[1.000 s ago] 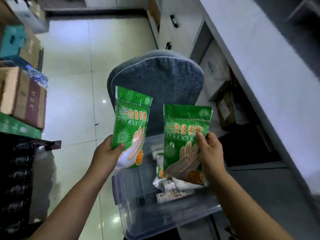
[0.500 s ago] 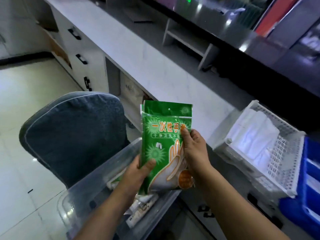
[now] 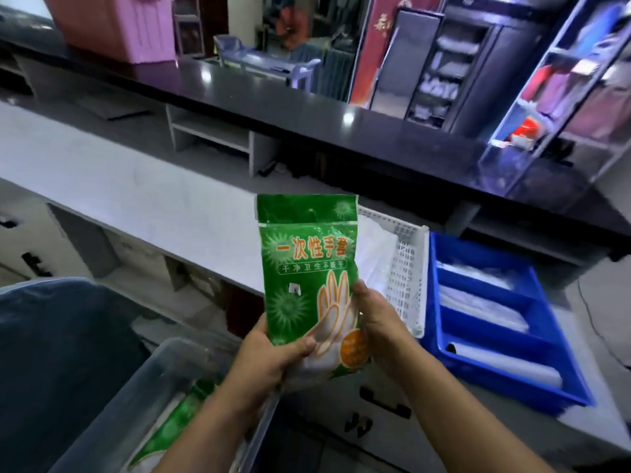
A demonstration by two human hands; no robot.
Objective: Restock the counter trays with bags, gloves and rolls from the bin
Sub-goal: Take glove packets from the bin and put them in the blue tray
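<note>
Green glove packs, stacked one on the other, stand upright in front of me. My left hand grips their lower left corner with the thumb across the front. My right hand holds their right edge. Below them is the clear plastic bin, with another green glove pack lying inside. On the counter to the right sit a white mesh tray holding white bags and a blue divided tray with clear rolls in its compartments.
A grey chair back stands at the left beside the bin. The pale counter runs from left to right, with a black raised ledge behind it. Drawer fronts with black handles lie under the trays.
The two glove packs, held apart one second ago, are now together in both hands. My view has swung from the floor and chair to the counter and its trays.
</note>
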